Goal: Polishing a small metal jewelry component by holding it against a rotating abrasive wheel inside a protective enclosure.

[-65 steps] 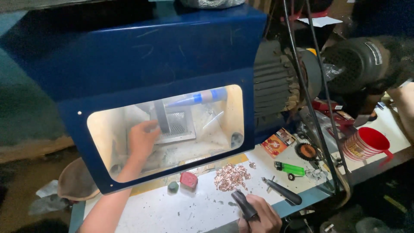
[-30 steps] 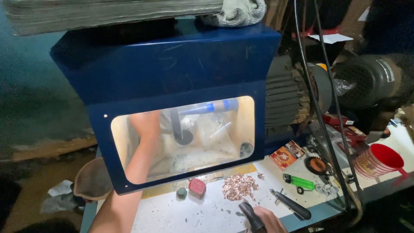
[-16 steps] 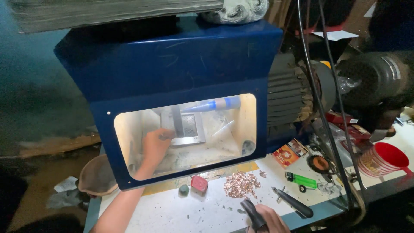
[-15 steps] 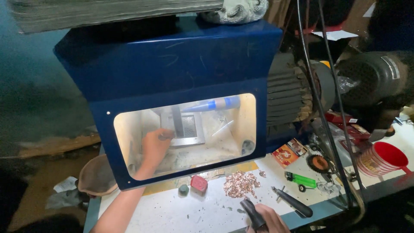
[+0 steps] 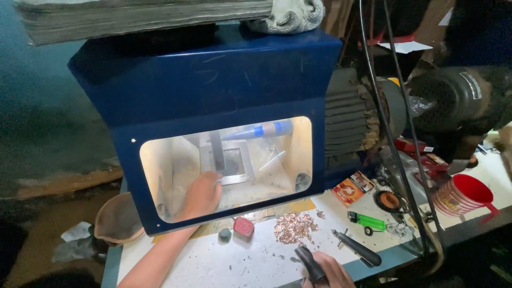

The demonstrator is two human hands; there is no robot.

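Observation:
My left hand [image 5: 202, 194] reaches through the lit window of a blue hood [image 5: 213, 80], its fingers curled just below a metal grille [image 5: 230, 162]. What it holds, if anything, is hidden. A blue tapered spindle [image 5: 264, 129] points left above the hand. At the bottom edge my right hand [image 5: 330, 273] grips a black-handled tool [image 5: 310, 262] over the white bench [image 5: 224, 264]. A pile of small copper-coloured pieces [image 5: 293, 226] lies just beyond that hand.
A red block [image 5: 244, 225] and a small dark round piece [image 5: 225, 233] sit before the hood. Another black-handled tool [image 5: 357, 248], a green lighter [image 5: 368, 221] and a red cup [image 5: 465, 194] lie to the right. A grey motor [image 5: 368, 120] and hanging cables [image 5: 394, 133] stand right of the hood.
My left hand has shifted inside the hood, from high near the spindle down to just under the grille. My right hand stays at the bench edge with the tool.

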